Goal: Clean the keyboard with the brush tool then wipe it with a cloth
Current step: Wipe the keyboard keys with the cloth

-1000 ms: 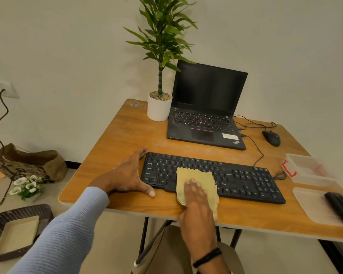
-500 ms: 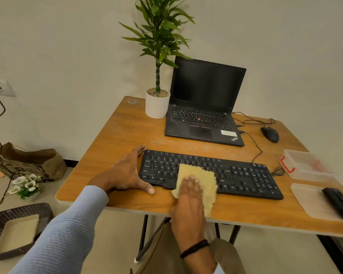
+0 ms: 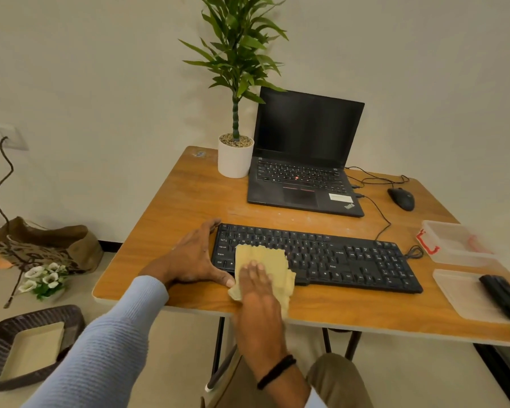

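**Wiping the keyboard with a yellow cloth**

We see a black keyboard [image 3: 330, 260] lying flat near the front edge of a wooden table [image 3: 171, 213]. A yellow cloth [image 3: 262, 256] covers some keys on its left part and spills over its near edge onto the table. Our right hand [image 3: 258, 293] lies flat on the cloth with straight fingers. It presses down and is not curled round anything. A black band [image 3: 276, 371] sits on that wrist.

Our left hand [image 3: 193, 260] rests on the table at the left end of the keyboard. Its fingers lie straight along that end and its thumb touches the near corner. It is not gripping anything. Its arm wears a light blue sleeve [image 3: 106, 343].

Behind the keyboard stands an open laptop [image 3: 304, 160] with a dark screen. Just to its left is a green plant in a white pot [image 3: 235, 160]. A black mouse [image 3: 401, 199] lies to the right of the laptop.

At the right side of the table sits a clear plastic box [image 3: 454, 242]. Near it lies a clear lid [image 3: 462, 295] with a black tool [image 3: 504, 295] on it.

On the floor to the left are a dark basket [image 3: 0, 343], white flowers [image 3: 42, 279] and a brown bag [image 3: 42, 245].
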